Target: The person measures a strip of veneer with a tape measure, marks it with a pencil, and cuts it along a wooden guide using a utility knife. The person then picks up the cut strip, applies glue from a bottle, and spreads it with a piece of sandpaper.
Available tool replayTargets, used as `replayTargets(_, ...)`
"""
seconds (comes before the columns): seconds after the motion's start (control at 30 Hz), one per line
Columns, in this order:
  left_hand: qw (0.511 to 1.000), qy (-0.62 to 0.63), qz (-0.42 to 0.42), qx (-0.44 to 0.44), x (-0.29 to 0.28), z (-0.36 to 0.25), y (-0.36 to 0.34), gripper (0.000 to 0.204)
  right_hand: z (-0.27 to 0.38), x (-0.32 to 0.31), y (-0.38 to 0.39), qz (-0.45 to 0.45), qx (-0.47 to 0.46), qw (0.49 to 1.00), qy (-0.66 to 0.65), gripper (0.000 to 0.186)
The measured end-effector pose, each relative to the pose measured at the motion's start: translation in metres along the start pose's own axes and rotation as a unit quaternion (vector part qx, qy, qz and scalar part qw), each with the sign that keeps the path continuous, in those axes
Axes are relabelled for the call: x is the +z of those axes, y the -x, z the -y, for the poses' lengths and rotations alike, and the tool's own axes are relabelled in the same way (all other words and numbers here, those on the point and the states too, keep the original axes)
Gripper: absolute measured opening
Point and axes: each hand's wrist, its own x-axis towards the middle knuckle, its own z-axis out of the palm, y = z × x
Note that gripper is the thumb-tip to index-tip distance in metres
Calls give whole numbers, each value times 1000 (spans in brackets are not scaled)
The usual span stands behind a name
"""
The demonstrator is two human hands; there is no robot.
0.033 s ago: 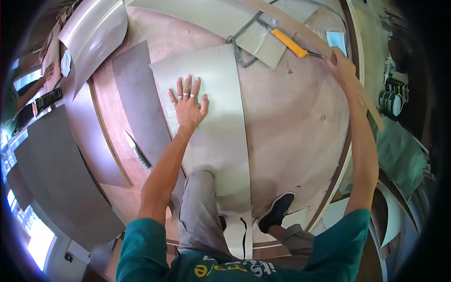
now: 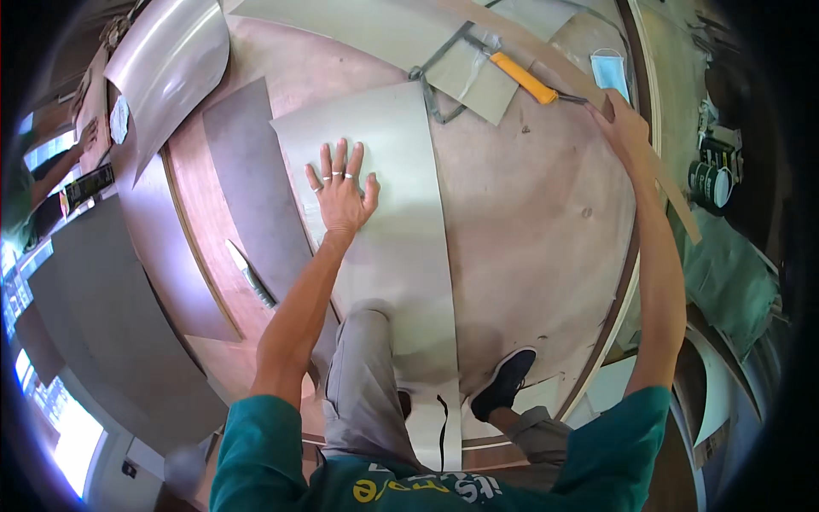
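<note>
My left hand (image 2: 341, 200) lies flat, fingers spread, on a pale sheet (image 2: 392, 264) with a straight right edge. Several rings show on its fingers. Far to the right, my right hand (image 2: 625, 132) is closed on a long tan strip (image 2: 678, 200) that curves across the board's far right corner. What its fingertips do beneath the strip is hidden. Close to that hand lies a tool with a yellow-orange handle (image 2: 525, 78) and a thin dark tip. A knife (image 2: 250, 275) rests left of my left forearm, beside a darker grey sheet (image 2: 256, 154).
Beneath everything is a wide wooden board (image 2: 529, 222); my shoe (image 2: 503, 384) is on its near part. A blue face mask (image 2: 609, 70) lies at the far right. A curved glossy sheet (image 2: 175, 72) stands far left. Another person's arm (image 2: 64, 166) shows at the left edge.
My right hand and the strip's right end sit very slightly lower in the picture. My left hand stays flat on the pale sheet.
</note>
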Motion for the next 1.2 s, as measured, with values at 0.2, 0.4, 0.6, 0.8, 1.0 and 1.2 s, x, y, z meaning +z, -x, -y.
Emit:
replayTargets(0.2,997,-10,78,11,-9,-5,-2,71,11,-35,123,52,41,996,-65,38)
replayTargets(0.4,997,-20,75,19,-27,10,4,67,92,-19,211,-57,35,971,-230,28)
replayTargets(0.6,969,20,237,63,-44,14,-40,79,164,26,250,-136,30,957,-254,38)
replayTargets(0.8,962,-85,206,158,41,89,-58,78,310,4,326,-86,80,899,-423,42)
replayTargets(1.0,928,-34,235,288,24,26,-74,75,326,64,409,-126,184,868,-444,40)
replayTargets(1.2,951,-42,229,201,26,84,-72,74,360,71,419,-95,155,879,-441,43)
